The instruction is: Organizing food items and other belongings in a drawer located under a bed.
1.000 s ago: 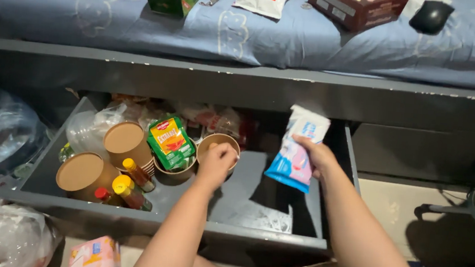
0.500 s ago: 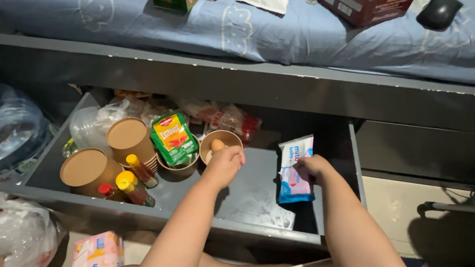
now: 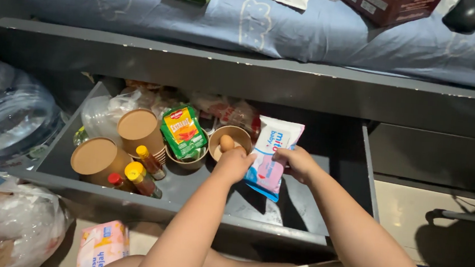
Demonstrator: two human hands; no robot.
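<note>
- My right hand (image 3: 299, 163) has swung the white, pink and blue soft plastic packet (image 3: 271, 155) leftward since a moment ago. It was out near the right side of the dark grey drawer (image 3: 195, 218); now it stands tilted just beside the open brown paper bowl (image 3: 230, 140), my fingers closed on its right edge.
- My left hand (image 3: 235, 165) has drawn back slightly from that bowl. It now rests loosely curled at the near rim, touching the packet's left edge and gripping nothing that I can see.
- The pale brown egg (image 3: 226, 143) lies in plain view inside the bowl, so I judge both things are coming together mid-drawer.
- Left of them sit a green sauce pouch (image 3: 184, 132) in another bowl, two lidded brown paper tubs (image 3: 138, 126) and small yellow-capped sauce bottles (image 3: 141, 178).
- The drawer is pulled out from under a bed with a blue sheet (image 3: 292, 35); a big clear water jug (image 3: 7, 116) stands on the floor to the left.
</note>
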